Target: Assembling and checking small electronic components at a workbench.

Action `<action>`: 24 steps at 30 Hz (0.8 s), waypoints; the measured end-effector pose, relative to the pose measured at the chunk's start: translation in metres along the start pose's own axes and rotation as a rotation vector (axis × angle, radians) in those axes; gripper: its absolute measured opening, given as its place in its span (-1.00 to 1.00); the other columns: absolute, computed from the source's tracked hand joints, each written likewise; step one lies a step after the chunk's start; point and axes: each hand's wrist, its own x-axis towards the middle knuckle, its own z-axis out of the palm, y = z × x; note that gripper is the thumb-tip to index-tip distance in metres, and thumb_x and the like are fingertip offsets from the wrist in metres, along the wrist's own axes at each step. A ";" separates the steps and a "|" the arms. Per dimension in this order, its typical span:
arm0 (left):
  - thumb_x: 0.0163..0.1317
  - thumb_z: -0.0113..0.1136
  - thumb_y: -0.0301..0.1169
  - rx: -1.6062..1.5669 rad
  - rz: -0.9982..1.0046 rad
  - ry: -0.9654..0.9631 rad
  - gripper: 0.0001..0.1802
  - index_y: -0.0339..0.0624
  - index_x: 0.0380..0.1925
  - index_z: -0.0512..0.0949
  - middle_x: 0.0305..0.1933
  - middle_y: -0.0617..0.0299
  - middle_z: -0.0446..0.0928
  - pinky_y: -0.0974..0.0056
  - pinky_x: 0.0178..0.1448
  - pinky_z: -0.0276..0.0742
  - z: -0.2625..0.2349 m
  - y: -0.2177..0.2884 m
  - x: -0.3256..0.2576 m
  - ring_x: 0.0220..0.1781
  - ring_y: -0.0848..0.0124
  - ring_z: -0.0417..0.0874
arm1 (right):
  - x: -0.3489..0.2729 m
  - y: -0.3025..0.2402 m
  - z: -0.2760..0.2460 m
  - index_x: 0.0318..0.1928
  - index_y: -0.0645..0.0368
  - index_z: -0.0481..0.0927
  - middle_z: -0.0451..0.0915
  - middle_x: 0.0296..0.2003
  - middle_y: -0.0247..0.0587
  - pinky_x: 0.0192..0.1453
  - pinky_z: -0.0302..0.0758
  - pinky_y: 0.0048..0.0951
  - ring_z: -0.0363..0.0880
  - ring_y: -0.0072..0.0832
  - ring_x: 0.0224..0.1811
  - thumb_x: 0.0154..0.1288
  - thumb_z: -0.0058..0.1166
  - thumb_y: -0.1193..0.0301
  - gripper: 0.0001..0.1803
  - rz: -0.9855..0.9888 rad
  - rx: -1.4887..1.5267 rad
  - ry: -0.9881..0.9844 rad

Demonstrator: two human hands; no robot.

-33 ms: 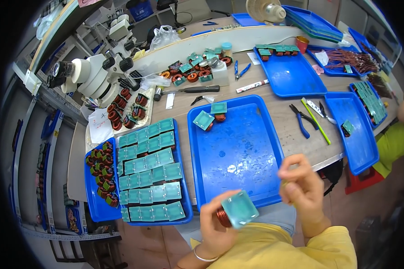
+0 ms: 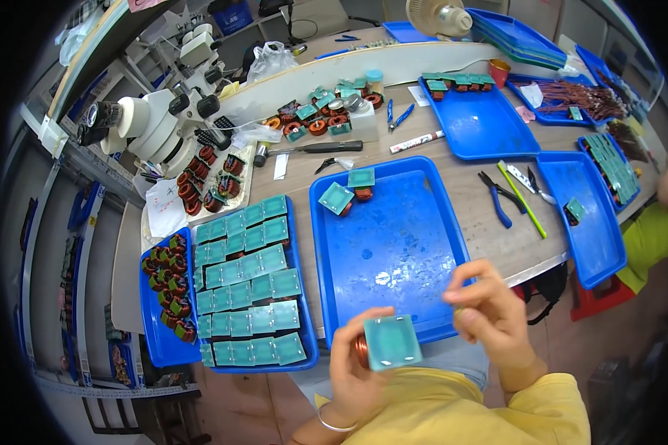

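My left hand [image 2: 355,371] grips a copper-wound coil with a square green board [image 2: 392,343] on it, the board turned up toward me. A little of the copper winding shows between the board and my fingers. To the right, my right hand [image 2: 492,315] is raised with thumb and fingers curled together, apart from the coil. Something tiny and yellowish may be at its fingertips, too small to name. Beyond both hands lies a blue tray [image 2: 393,245]. Two similar board-topped coils, a left one [image 2: 336,199] and a right one [image 2: 361,178], sit near its far edge.
At left, a blue tray [image 2: 304,365] holds rows of green-board coils, beside bare coils [image 2: 172,285] in a smaller tray. A microscope [image 2: 152,122] stands behind. Pliers [image 2: 499,200], a yellow-green stick [image 2: 522,200] and a hammer [image 2: 319,147] lie around. Another person's sleeve [image 2: 649,245] shows at right.
The coil in my left hand has turned, so its board sits squarer to me and slightly lower left. My right hand has moved left, nearer to it.
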 end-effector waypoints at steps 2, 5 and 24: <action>0.00 0.27 -0.25 -0.388 -0.348 0.065 -0.25 -0.22 0.13 0.12 -0.16 0.02 0.46 0.30 -0.30 0.43 0.000 0.005 -0.001 -0.32 0.26 0.51 | 0.004 0.000 0.003 -0.21 0.34 0.47 0.32 -0.20 -0.11 -0.57 0.23 -0.70 0.30 -0.68 -0.58 0.15 -0.12 0.66 -0.81 0.151 0.007 -0.236; -0.01 0.25 -0.13 -0.952 -0.572 0.126 -0.21 -0.16 0.18 0.12 -0.11 0.05 0.38 0.44 -0.51 0.23 0.000 0.027 0.016 -0.51 0.40 0.39 | 0.006 0.001 0.003 -0.21 0.35 0.47 0.36 -0.24 -0.13 -0.56 0.22 -0.70 0.29 -0.68 -0.56 0.13 -0.11 0.66 -0.81 0.196 0.019 -0.263; 0.04 -0.08 0.27 -1.110 -0.642 -0.143 -0.30 -0.14 -0.13 0.28 -0.41 0.19 0.33 0.51 -0.60 0.10 -0.006 -0.004 0.013 -0.66 0.58 0.19 | 0.012 -0.003 0.005 -0.22 0.25 0.57 0.39 -0.24 -0.14 -0.12 0.37 -0.49 0.42 -0.45 -0.20 0.08 0.05 0.58 -0.80 0.052 -0.227 -0.487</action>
